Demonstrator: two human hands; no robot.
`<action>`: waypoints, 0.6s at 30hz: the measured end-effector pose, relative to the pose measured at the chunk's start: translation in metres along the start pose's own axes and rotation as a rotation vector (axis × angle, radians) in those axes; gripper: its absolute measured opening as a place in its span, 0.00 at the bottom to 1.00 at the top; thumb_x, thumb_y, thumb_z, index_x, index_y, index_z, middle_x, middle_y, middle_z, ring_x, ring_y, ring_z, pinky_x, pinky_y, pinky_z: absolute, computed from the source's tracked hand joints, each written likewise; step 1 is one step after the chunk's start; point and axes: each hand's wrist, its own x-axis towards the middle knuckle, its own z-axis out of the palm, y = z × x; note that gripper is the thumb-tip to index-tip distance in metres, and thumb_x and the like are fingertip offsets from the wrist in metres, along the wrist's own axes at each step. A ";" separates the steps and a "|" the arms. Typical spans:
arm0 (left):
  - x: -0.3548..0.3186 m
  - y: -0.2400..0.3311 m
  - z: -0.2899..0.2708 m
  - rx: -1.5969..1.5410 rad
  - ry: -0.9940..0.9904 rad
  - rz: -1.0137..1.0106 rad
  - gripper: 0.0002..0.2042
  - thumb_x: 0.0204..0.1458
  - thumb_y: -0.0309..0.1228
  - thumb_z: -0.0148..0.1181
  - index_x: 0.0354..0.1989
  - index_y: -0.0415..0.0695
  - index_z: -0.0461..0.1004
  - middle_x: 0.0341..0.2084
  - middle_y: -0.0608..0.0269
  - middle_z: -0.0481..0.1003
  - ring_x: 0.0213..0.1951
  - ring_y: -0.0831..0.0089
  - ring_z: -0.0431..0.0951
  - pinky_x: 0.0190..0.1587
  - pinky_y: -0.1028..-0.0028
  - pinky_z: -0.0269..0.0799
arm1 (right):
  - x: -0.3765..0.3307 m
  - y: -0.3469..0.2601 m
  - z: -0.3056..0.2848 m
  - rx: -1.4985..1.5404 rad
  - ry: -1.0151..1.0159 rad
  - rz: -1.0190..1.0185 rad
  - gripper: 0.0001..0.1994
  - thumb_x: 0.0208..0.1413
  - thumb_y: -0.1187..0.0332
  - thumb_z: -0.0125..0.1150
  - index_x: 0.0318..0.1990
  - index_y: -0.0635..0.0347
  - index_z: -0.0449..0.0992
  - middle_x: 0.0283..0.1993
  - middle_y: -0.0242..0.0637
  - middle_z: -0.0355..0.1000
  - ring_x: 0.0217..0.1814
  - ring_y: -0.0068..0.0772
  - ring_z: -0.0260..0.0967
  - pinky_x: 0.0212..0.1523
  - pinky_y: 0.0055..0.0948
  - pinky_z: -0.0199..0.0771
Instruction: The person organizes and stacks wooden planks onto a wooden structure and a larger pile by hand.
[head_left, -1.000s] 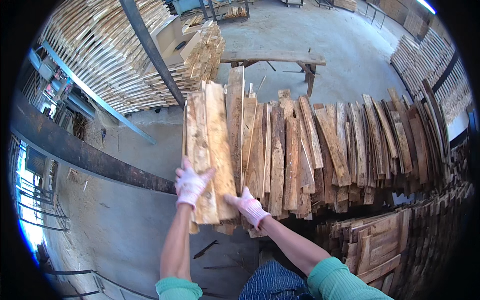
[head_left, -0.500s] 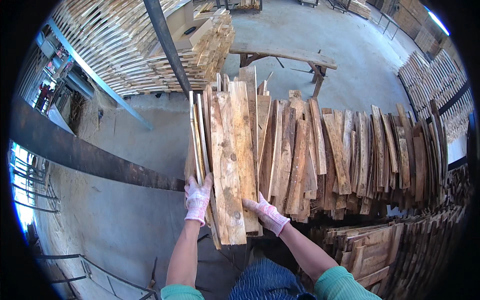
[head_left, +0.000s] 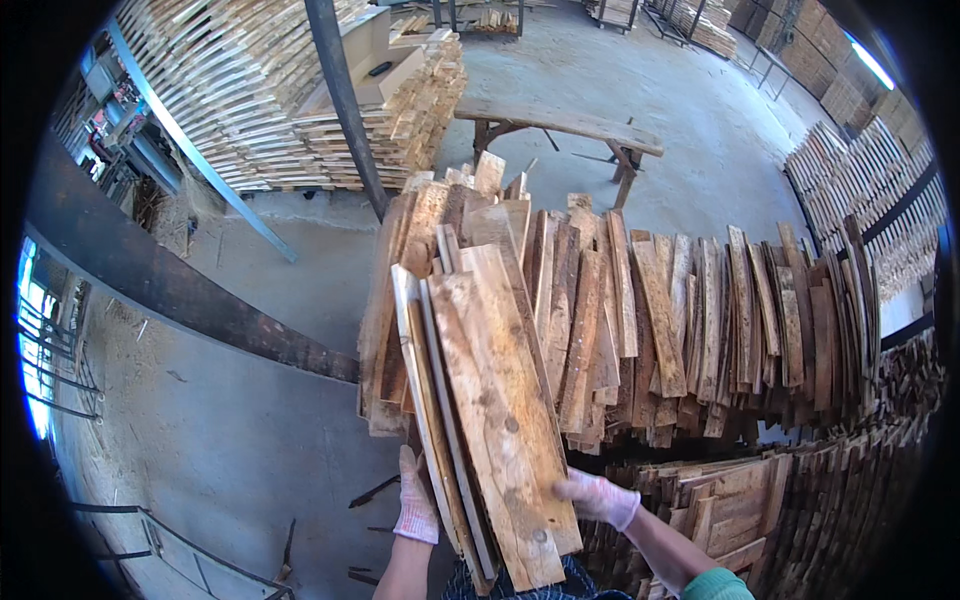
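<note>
A bundle of rough wooden boards [head_left: 490,400] is between my gloved hands, its near end close to my body and its far end over the stack. My left hand [head_left: 417,500] presses on the bundle's left side, partly hidden behind the edge boards. My right hand [head_left: 597,497] clasps the right side, thumb over the top board and other fingers out of sight underneath. Both gloves are pale pink and white. Beneath and beyond the bundle lies a pile of similar boards [head_left: 400,240], with a long row of boards [head_left: 690,310] leaning rightward from it.
A rusty steel beam [head_left: 200,290] runs in from the left to the pile. A dark post [head_left: 345,100] rises behind it. Farther off are a wooden bench [head_left: 560,120] and tall stacked timber [head_left: 250,90]. More boards [head_left: 730,500] stand at the lower right.
The bundle has come toward my body and tilted, its far end now left of its near end. Both hands have moved nearer with it, uncovering boards on the pile.
</note>
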 end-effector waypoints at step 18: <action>-0.047 -0.086 0.054 0.698 -0.305 -0.102 0.32 0.49 0.48 0.68 0.57 0.38 0.71 0.49 0.56 0.76 0.50 0.62 0.77 0.56 0.63 0.75 | -0.119 0.044 0.001 -0.108 0.384 -0.513 0.57 0.52 0.51 0.73 0.78 0.68 0.38 0.78 0.52 0.49 0.79 0.38 0.46 0.76 0.32 0.46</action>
